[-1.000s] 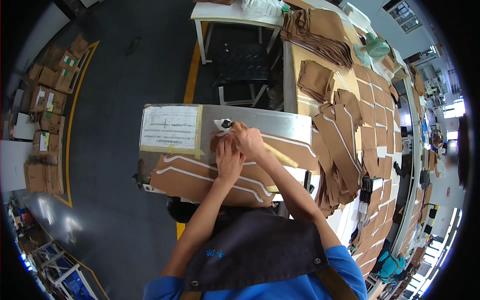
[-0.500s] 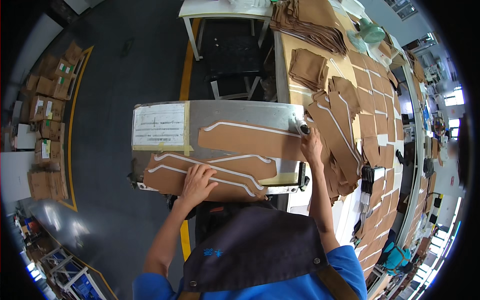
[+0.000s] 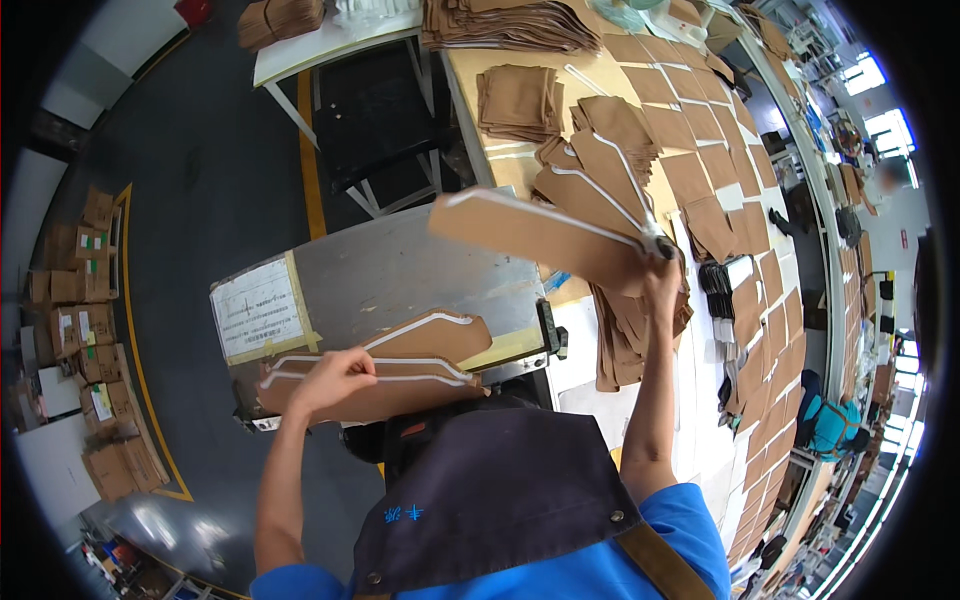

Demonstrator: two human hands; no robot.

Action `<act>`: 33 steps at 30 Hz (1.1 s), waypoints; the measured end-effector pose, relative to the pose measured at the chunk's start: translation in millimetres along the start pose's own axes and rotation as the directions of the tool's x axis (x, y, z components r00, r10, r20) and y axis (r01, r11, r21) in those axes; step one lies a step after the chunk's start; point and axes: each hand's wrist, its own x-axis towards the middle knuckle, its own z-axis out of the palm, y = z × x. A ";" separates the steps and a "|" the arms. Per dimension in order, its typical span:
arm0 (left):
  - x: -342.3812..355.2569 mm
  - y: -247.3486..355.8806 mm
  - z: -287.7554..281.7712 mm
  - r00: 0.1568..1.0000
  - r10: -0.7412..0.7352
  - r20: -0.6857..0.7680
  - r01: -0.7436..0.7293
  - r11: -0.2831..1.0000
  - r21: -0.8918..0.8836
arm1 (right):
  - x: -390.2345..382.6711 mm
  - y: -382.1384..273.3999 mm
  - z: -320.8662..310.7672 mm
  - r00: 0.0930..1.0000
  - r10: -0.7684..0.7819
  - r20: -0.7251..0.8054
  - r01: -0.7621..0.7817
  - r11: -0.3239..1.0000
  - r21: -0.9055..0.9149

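My right hand [image 3: 661, 284] is closed on one end of a long brown panel [image 3: 545, 243] with a white strip along its edge, lifted above the right end of a metal work plate [image 3: 400, 268]. The same hand holds a small tool with a dark round knob [image 3: 662, 247]; its kind is unclear. At the plate's near edge my left hand [image 3: 335, 383] pinches the edge of a brown panel [image 3: 415, 392] with white strips. Another brown panel [image 3: 440, 338] with a white strip lies partly beneath it.
Overlapping brown panels [image 3: 600, 185] lie on the long table to the right, beside stacks of brown pieces [image 3: 520, 100]. A black-topped stool [image 3: 370, 130] stands beyond the plate. A taped paper sheet [image 3: 257, 312] covers the plate's left end. Cardboard boxes [image 3: 95, 300] line the left.
My right hand has raised the long panel off the plate and carried it up and to the right. My left hand has gone from lying flat to pinching a panel's edge. The view has turned.
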 end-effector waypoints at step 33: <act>190.2 58.2 121.3 0.646 0.538 -0.542 0.009 0.705 0.709 | -44.8 -133.3 162.0 0.785 -0.383 0.487 0.492 0.863 -0.113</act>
